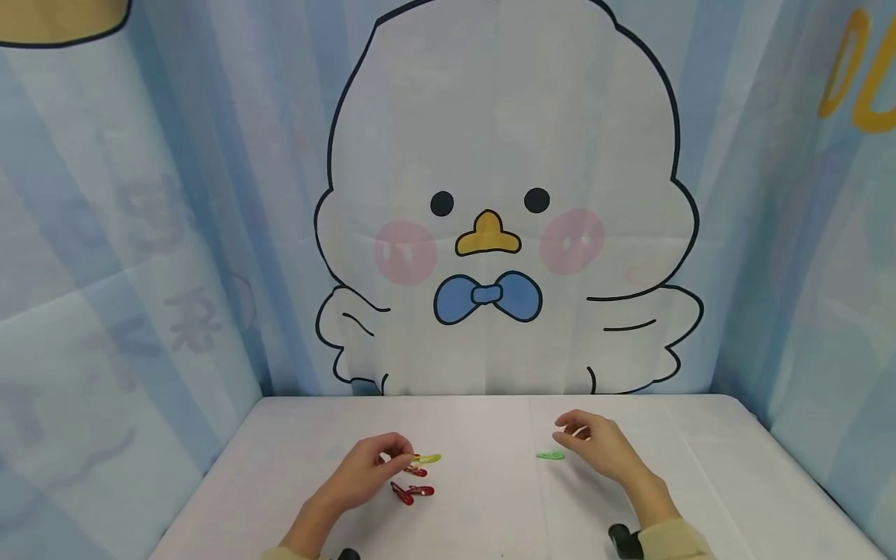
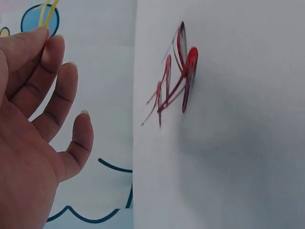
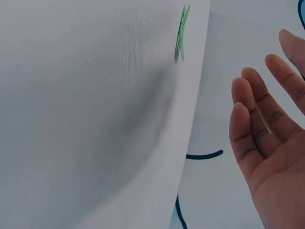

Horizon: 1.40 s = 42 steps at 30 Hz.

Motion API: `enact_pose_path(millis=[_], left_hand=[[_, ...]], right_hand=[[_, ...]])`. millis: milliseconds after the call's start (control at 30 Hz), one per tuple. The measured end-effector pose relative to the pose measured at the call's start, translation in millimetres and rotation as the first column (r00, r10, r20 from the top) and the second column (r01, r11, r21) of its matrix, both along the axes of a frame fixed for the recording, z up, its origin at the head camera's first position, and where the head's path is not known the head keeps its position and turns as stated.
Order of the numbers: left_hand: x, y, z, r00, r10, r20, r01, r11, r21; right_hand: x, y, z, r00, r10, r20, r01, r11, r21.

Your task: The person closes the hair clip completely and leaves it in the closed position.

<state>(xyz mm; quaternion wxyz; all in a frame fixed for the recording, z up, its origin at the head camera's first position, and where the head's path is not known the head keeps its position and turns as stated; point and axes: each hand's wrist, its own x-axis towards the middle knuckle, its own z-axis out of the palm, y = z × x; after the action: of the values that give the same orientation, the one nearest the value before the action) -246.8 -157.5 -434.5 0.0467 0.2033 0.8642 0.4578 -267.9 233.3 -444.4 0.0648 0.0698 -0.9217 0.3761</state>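
My left hand (image 1: 369,469) pinches a yellow hair clip (image 1: 428,459) between thumb and index finger, above the table. In the left wrist view only the lower end of this yellow clip (image 2: 46,15) shows, and the other fingers curve loosely. Several red snap hair clips (image 1: 420,491) lie in a loose group below and beside that hand; the same red clips (image 2: 190,62) appear in the left wrist view. On the right, a green hair clip (image 1: 550,456) lies on the table. My right hand (image 1: 600,445) hovers just right of it, fingers apart and holding nothing. The green clip (image 3: 181,36) is apart from the fingers.
The white table (image 1: 490,521) ends at a backdrop (image 1: 490,342) with a printed white bird in a blue bow tie. Fabric walls (image 1: 105,311) stand on both sides. Dark wrist straps (image 1: 625,540) show near the cream sleeves (image 1: 675,540).
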Motion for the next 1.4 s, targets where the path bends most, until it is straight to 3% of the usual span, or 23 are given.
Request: enact_pose_path(millis=[400, 667, 1400], left_hand=[[2.2, 15.7, 5.7, 0.999, -0.034, 0.014, 0.032, 0.995, 0.092], [2.4, 21.8, 10.5, 0.999, -0.038, 0.0, 0.037, 0.993, 0.11], [3.0, 41.8, 9.8, 0.999, -0.036, -0.017, 0.038, 0.994, 0.102]], right_hand=[[6.4, -11, 14.0, 1.0, 0.014, -0.02, -0.014, 1.0, -0.013], [13.4, -22, 26.6, 0.997, 0.045, -0.066, -0.048, 0.998, -0.034], [31.6, -52, 20.1, 0.978, 0.159, -0.135, -0.173, 0.979, -0.104]])
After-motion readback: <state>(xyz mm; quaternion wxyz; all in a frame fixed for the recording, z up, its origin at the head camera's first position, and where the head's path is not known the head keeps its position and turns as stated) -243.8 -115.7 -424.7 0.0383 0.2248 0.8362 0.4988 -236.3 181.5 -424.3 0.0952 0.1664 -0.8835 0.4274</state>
